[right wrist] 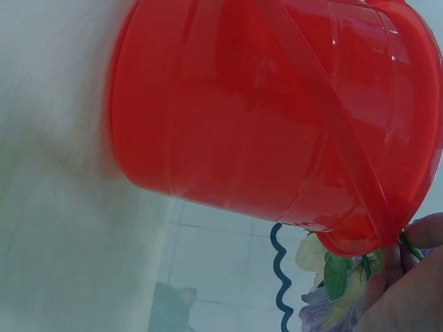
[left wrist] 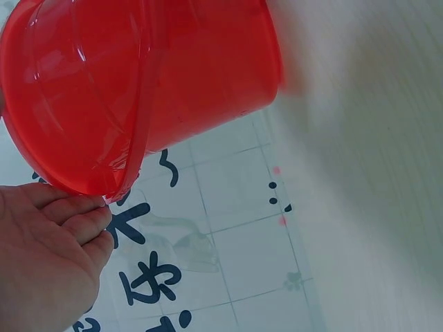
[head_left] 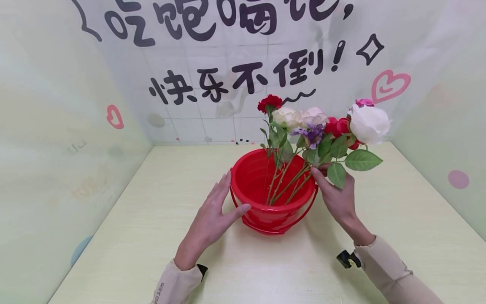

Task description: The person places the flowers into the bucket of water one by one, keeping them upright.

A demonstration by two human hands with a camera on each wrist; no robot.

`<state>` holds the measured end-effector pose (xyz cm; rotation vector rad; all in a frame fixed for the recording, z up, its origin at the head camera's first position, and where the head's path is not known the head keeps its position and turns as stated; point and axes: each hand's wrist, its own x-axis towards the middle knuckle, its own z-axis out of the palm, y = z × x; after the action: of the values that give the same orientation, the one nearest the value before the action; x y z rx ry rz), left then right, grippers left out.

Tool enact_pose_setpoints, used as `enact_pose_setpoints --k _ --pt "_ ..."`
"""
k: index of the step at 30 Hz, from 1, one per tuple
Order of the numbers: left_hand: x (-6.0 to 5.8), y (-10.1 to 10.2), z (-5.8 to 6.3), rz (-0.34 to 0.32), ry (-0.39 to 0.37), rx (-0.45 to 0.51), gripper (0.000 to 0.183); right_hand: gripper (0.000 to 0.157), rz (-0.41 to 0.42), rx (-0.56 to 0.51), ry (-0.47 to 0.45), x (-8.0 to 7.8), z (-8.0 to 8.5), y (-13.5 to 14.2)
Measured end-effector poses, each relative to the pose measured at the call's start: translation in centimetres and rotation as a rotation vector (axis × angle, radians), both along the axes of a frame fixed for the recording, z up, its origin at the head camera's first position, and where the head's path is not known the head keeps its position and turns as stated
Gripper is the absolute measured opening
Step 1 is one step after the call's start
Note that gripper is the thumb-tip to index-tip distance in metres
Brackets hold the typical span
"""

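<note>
A red plastic bucket (head_left: 262,217) stands on the table with several artificial flowers leaning in it, their stems (head_left: 282,183) crossing toward the right rim. Among the blooms are a red carnation (head_left: 270,103), a purple flower (head_left: 312,135) and a large white rose (head_left: 368,124). My left hand (head_left: 212,215) rests against the bucket's left side, fingers extended along the rim and thumb over the front edge. At the right rim, my right hand (head_left: 338,194) pinches a green flower stem (right wrist: 410,246) between thumb and fingers. Leaves partly hide those fingers in the head view.
The bucket's thin red handle (head_left: 309,213) hangs down at the front. Behind the pale wooden table (head_left: 152,236) rises a white printed backdrop (head_left: 212,122) with black writing. Light side walls (head_left: 448,126) flank the table.
</note>
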<state>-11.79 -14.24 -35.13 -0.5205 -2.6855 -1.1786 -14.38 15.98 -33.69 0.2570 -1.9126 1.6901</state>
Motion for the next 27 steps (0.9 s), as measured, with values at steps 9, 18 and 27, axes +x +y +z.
enact_pose_setpoints --k 9,18,27 --pt "-0.03 0.0 -0.09 -0.008 0.01 0.003 0.092 0.017 0.062 -0.007 -0.008 -0.05 0.22 0.16" --pt "0.08 0.04 -0.09 -0.008 0.013 0.004 0.092 0.022 0.054 0.123 -0.153 0.87 0.25 0.52" --pt "0.24 -0.02 0.14 -0.009 0.004 0.001 0.092 0.036 0.096 0.125 -0.202 0.86 0.5 0.47"
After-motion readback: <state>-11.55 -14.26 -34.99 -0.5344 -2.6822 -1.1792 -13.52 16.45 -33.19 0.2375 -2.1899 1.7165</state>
